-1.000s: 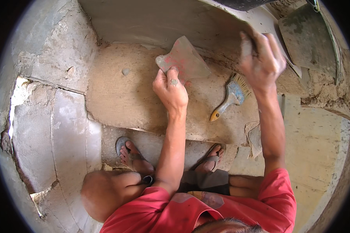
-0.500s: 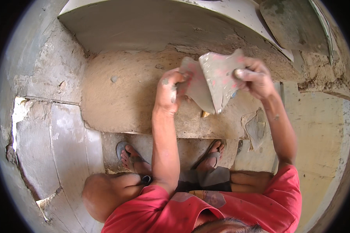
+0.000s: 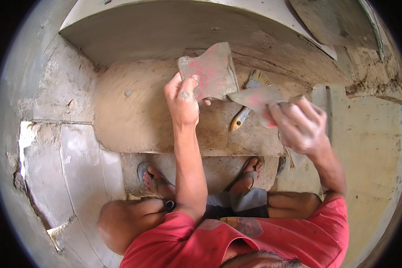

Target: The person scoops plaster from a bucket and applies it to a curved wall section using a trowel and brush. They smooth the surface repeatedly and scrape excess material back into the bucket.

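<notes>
My left hand (image 3: 183, 102) is closed on a flat scraper (image 3: 215, 71), a thin piece coated in grey cement with red showing through. It is tilted up, with its broad face in view. My right hand (image 3: 301, 125), slightly blurred, grips a second flat scraper (image 3: 253, 95), also grey with red patches, its pointed end toward the first. The tip lies close to the lower right corner of the left scraper; whether they touch I cannot tell. Beneath the right scraper a paintbrush (image 3: 240, 119) with a wooden handle lies on the ledge, partly hidden.
The dusty brown ledge (image 3: 134, 120) stretches in front of my feet, with a small grey lump (image 3: 128, 93) on it. A smooth grey plastered wall face (image 3: 152, 35) rises behind. Pale boards (image 3: 366, 147) lie to the right, and a dark panel (image 3: 335, 22) leans at the upper right.
The two scrapers overlapped before and have moved apart. The left one has turned and come up; the right one has swung lower with my right hand, uncovering the paintbrush.
</notes>
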The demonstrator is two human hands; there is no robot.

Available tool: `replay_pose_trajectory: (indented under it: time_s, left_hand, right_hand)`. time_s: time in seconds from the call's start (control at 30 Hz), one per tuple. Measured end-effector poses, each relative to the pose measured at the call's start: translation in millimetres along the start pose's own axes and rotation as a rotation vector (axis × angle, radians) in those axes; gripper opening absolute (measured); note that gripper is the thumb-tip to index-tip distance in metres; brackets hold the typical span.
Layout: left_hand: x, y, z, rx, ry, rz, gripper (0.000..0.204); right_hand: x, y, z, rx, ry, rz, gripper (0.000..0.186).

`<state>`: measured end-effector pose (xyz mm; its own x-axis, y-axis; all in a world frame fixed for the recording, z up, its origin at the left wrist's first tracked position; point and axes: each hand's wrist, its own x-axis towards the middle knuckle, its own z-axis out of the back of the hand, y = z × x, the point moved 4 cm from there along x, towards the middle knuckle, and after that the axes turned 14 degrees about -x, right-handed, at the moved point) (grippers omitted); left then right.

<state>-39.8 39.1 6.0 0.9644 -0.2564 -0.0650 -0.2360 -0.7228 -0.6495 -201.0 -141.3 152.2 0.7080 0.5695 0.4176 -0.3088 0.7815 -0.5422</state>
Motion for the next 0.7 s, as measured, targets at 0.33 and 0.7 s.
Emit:
replay_pose_trajectory:
  time_s: [0.33, 0.7]
  left_hand:
    - [-12.0, -6.7, -12.7, 0.193, 0.098, -0.072, 0.023]
    - [0.0, -6.6, 10.3, 0.122, -0.033, -0.168, 0.020]
  right_hand:
    - [39.0, -53.1, -45.8, 0.099, -0.073, -0.367, 0.015]
    - [72.6, -70.1, 10.2, -0.084, -0.272, -0.570, 0.013]
